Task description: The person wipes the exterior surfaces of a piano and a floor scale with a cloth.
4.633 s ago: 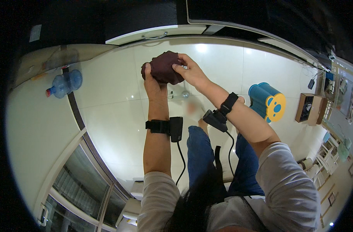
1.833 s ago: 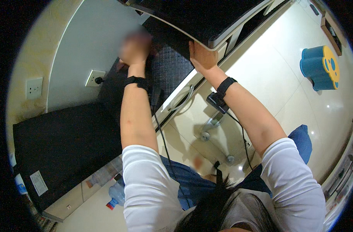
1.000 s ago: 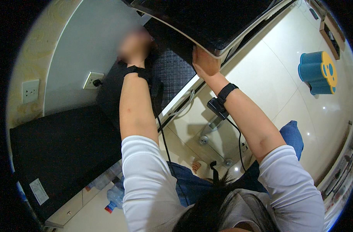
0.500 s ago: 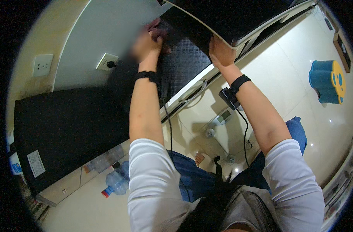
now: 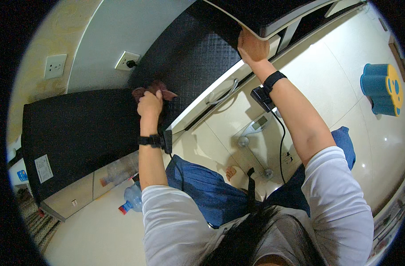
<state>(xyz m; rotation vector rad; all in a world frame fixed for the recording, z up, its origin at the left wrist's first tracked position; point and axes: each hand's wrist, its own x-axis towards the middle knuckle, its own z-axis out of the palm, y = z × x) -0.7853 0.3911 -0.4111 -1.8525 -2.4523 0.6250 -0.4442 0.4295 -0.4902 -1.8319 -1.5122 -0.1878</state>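
A brownish-maroon cloth [image 5: 168,95] lies bunched under my left hand [image 5: 150,104], whose fingers are closed on it. Cloth and hand rest on the dark textured top [image 5: 202,57] of a low white-fronted cabinet, close to a large black panel [image 5: 87,128] with a white label. My right hand [image 5: 254,48] is up at the light-edged corner of another black panel [image 5: 255,13] that overhangs the cabinet. Its fingers are partly hidden behind that edge, so their grip cannot be made out. A black strap with a small cabled box sits on each wrist.
On the cabinet front is a curved drawer handle [image 5: 223,94]. A plugged wall socket [image 5: 127,61] is on the grey wall. On the tiled floor are a glass scale [image 5: 255,126] by my legs, a blue-and-yellow stool [image 5: 379,88] and a large clear water bottle [image 5: 133,197].
My left hand has drawn the cloth toward me and to the left across the dark top. My right hand stays at the panel corner, shifted only slightly.
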